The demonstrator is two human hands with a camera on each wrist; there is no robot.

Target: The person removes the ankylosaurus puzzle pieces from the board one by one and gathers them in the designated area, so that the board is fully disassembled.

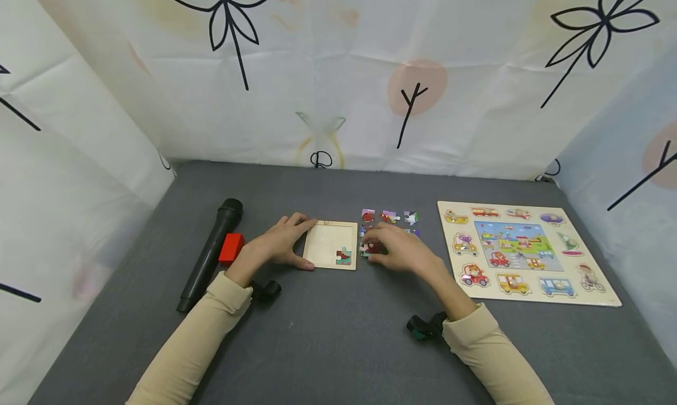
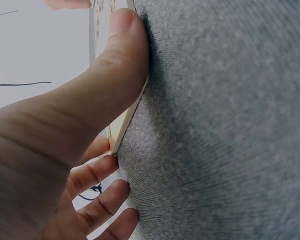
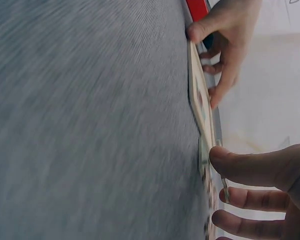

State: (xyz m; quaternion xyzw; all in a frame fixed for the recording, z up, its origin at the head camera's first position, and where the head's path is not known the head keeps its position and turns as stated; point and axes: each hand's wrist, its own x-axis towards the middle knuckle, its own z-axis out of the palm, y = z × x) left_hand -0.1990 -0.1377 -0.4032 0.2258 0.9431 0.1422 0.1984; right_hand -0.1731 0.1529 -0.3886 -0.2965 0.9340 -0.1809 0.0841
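A small pale wooden puzzle tray [image 1: 321, 243] lies flat at mid-table, one jigsaw piece [image 1: 343, 256] in its near right corner. My left hand [image 1: 277, 242] holds the tray's left side, thumb along the near edge and index finger at the far corner; the other fingers spread loosely on the cloth. Just right of the tray, my right hand [image 1: 399, 246] hovers low over several loose jigsaw pieces [image 1: 390, 216]. In the right wrist view, its thumb and a finger pinch a thin jigsaw piece [image 3: 225, 189], seen edge-on. The hand hides some loose pieces in the head view.
A larger wooden vehicle puzzle board [image 1: 513, 278] lies on the right. To the left are a black microphone [image 1: 205, 261] and a red block [image 1: 231, 248] beside it. Patterned white cloth [image 1: 359, 34] encloses the grey table [image 1: 328, 346] at the back and sides.
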